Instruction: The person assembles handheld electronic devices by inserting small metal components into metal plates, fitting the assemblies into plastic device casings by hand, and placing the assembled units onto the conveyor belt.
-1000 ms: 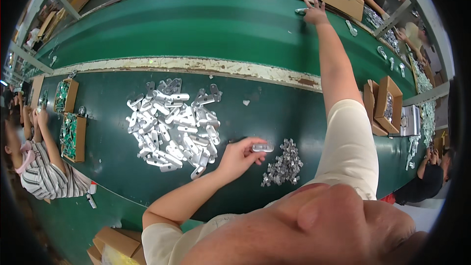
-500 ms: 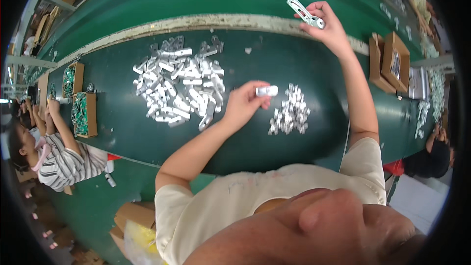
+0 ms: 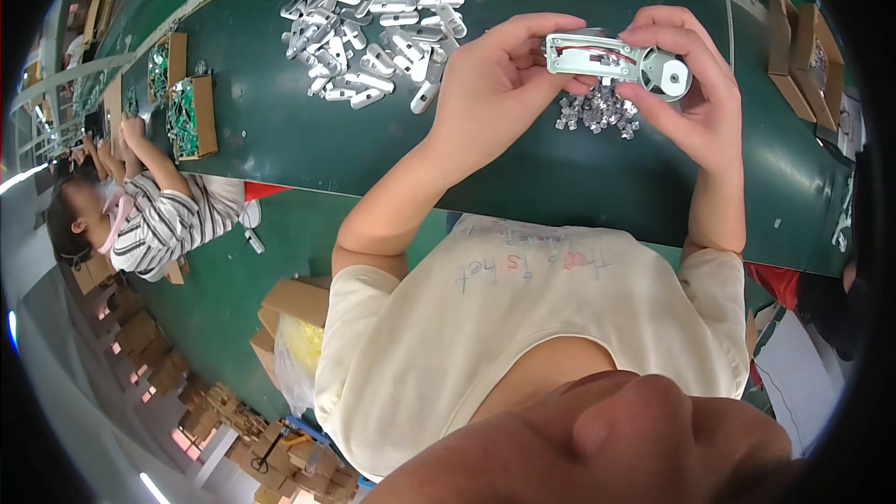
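Note:
Between my two hands is a pale green-white long housing (image 3: pixel 590 58) with a round end, its open side showing, with red wire inside. My left hand (image 3: pixel 499 84) is closed on its narrow end, thumb along the near edge. The round end sits in my right hand (image 3: pixel 709 98), fingers above and thumb below. Whether the silver cover seen earlier is still in my left hand is hidden behind the housing. Just below the housing lies a pile of small metal pieces (image 3: pixel 597 114) on the dark green bench (image 3: pixel 532 177). Left of my hands spreads a heap of silver oblong covers (image 3: pixel 378 28).
Two cardboard boxes of green parts (image 3: pixel 193 117) stand at the bench's left, by a person in a striped top (image 3: pixel 159 219). More open cardboard boxes (image 3: pixel 812 65) stand at far right. A carton with a plastic bag (image 3: pixel 297 317) is on the floor at left.
My right hand has brought the housing back from over the far belt to my left hand, and both now hold it. The silver cover in my left hand no longer shows. The view has shifted.

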Action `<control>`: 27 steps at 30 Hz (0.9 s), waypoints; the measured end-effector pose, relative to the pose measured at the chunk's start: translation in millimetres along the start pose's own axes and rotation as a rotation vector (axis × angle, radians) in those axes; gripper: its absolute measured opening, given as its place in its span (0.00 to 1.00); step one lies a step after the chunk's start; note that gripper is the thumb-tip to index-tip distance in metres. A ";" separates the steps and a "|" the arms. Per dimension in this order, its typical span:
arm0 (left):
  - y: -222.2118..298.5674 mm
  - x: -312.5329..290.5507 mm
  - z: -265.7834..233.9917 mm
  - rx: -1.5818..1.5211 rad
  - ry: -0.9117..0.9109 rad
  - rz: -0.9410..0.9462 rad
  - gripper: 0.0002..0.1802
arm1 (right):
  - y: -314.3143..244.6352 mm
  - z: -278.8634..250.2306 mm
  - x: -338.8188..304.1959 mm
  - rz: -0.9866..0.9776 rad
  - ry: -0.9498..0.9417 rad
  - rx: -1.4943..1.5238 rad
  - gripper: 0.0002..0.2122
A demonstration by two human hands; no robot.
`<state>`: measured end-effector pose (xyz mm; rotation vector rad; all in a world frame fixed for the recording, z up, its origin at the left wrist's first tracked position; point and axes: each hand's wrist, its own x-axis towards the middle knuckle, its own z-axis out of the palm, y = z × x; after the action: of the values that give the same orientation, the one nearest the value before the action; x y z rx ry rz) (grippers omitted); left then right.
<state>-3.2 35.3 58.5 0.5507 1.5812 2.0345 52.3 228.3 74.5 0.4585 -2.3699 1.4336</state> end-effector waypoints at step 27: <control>-0.9 1.9 6.3 -0.002 -0.061 -0.030 0.16 | -10.9 -1.5 1.3 0.169 -0.052 -0.082 0.13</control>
<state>-0.8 41.5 59.2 0.5796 1.5431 1.9787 56.0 224.8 84.3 0.2835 -2.5513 1.4037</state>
